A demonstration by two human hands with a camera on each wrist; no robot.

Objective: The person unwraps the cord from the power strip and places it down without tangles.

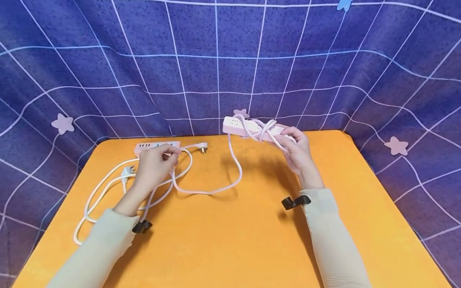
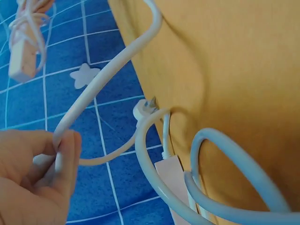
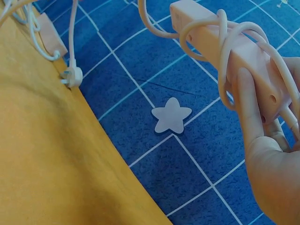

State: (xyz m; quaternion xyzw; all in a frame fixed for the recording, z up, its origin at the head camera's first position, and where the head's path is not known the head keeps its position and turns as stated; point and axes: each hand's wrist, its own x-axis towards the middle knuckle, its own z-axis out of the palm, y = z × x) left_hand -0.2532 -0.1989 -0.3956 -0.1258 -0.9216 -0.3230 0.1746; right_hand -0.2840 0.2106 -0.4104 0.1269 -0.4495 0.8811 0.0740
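My right hand [image 1: 298, 152] holds a pink-and-white power strip [image 1: 234, 126] above the back of the table, its fingers and thumb around one end. A pale cord [image 3: 223, 56] is wound in loose loops about that strip's body. From the strip's far end, the cord [image 1: 207, 193] hangs down in a slack curve toward my left hand [image 1: 155, 165]. That hand pinches the cord between thumb and fingertips, as the left wrist view shows. Just behind it lies a second power strip [image 1: 138, 149], partly covered by the hand.
A white three-pin plug [image 1: 202, 146] lies near the table's back edge. Another plug [image 1: 127, 172] and looped white cord [image 1: 87, 208] lie at the left, partly under the left forearm. A blue gridded curtain [image 1: 237, 72] with star shapes surrounds the orange table [image 1: 230, 240].
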